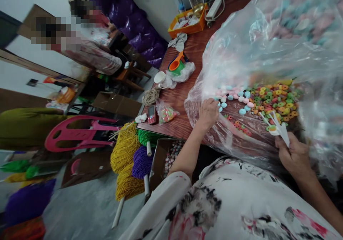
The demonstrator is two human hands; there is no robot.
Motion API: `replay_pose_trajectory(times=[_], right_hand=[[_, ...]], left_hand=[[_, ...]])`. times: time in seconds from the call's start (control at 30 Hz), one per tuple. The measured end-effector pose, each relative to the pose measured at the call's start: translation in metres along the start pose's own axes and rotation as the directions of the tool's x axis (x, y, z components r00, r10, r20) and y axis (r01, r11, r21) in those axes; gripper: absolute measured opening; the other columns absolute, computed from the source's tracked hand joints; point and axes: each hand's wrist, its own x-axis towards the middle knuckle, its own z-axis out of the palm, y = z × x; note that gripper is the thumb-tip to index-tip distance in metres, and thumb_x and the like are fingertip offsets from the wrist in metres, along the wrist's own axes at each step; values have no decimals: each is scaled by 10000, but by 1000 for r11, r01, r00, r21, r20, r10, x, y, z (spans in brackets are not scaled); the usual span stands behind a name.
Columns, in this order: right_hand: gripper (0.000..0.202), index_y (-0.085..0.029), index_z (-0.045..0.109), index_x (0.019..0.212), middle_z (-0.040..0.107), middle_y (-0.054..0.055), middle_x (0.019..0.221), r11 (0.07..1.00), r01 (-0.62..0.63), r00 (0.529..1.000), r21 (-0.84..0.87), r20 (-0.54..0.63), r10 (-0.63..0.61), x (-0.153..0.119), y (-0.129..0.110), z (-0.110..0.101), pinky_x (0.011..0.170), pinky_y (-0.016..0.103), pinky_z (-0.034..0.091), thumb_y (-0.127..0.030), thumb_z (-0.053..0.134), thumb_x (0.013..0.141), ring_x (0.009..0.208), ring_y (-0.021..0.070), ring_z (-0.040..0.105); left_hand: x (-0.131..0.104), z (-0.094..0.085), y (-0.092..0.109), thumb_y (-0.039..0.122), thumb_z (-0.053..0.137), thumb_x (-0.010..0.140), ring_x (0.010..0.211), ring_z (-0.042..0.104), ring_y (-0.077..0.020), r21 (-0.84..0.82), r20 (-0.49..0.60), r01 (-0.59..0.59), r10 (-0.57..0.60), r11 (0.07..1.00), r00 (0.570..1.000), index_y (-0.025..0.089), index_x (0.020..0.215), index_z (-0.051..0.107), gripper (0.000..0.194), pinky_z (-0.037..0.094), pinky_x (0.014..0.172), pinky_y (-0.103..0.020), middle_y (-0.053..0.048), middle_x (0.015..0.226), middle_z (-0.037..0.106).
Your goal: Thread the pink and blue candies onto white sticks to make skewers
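My left hand (209, 114) is at the near-left edge of a clear plastic sheet or bag (227, 61), its fingers closed beside blue and pink pastel pieces (242, 106). What the fingertips pinch, if anything, is too small to make out. A small bunch of thin white sticks (281, 131) is gripped in my right hand (293, 154); pale rounded bits show among their far ends. Just beyond that hand lies a heap of multicoloured small rings (276, 100). Some red and green rings (238, 126) are scattered between my hands on the plastic.
A big bag of pastel pieces (302, 21) fills the table's far right. A phone (152, 114), a small packet (167, 114), a green-and-orange tape dispenser (177, 67) and an orange tray (187, 27) line the left side. Beaded strands (123, 150) hang off the edge. Two people sit beyond.
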Motion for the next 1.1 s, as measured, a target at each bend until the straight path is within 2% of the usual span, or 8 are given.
replay_pose_trajectory(times=[0.23,0.4,0.5,0.7,0.83,0.93,1.03,1.1], right_hand=[[168,-241,588,761,583,-2,565,999,0,1000,-40,8,0,1,0,0,510,307,393,-312,541,906,469,168,525],[154,-236,594,770,582,-10,568,999,41,999,-35,-5,-41,1,1,0,504,298,404,-284,539,906,457,160,526],[112,-234,602,799,608,-2,597,998,40,999,-43,0,-40,0,2,0,521,299,418,-274,549,890,477,166,541],[130,-241,572,763,599,-6,581,996,37,999,-85,-8,-38,0,3,1,516,294,406,-291,549,880,474,163,536],[149,-237,576,757,609,1,587,996,44,999,-78,-8,-45,2,2,2,517,295,418,-299,552,890,475,162,545],[164,-235,589,764,612,0,586,997,33,999,-66,-15,-34,-1,7,2,521,294,429,-325,560,898,474,161,542],[207,-239,582,745,601,-5,568,999,40,997,-37,-59,-42,-8,6,2,522,295,440,-365,570,909,481,168,543],[214,-239,581,744,600,-5,570,997,77,995,-9,-62,-77,-11,-3,0,530,292,444,-362,576,920,498,172,555]], left_hand=[[-7,9,-24,247,636,942,1216,615,-255,-108,-127,13,-27,994,992,195,1119,732,208,444,1099,-453,-128,1305,685],[-13,13,-19,187,538,967,1049,647,-235,-58,-80,-137,132,989,988,179,1056,717,200,487,998,-414,-110,1099,748],[-19,19,-16,158,515,962,1042,645,-235,-69,-48,-220,217,973,975,165,1116,712,250,502,966,-397,-111,1099,743],[-17,27,-23,212,592,945,1130,630,-253,-159,-71,-152,143,975,987,152,1153,715,249,480,1021,-427,-135,1217,724],[-14,22,-25,176,546,960,1002,653,-222,-198,-23,-208,208,958,978,153,1043,724,199,474,1005,-423,-106,1108,760],[-18,14,-17,186,623,903,997,648,-223,-268,-99,-170,149,948,984,177,1018,735,161,490,988,-422,-86,1046,761],[-23,4,4,250,696,857,990,645,-203,-534,-215,-122,4,836,977,204,1194,714,340,545,851,-344,-86,1093,730],[-25,-3,25,307,738,838,906,645,-160,-769,-202,-120,-60,627,978,221,1236,708,408,538,722,-263,-69,1080,703]])
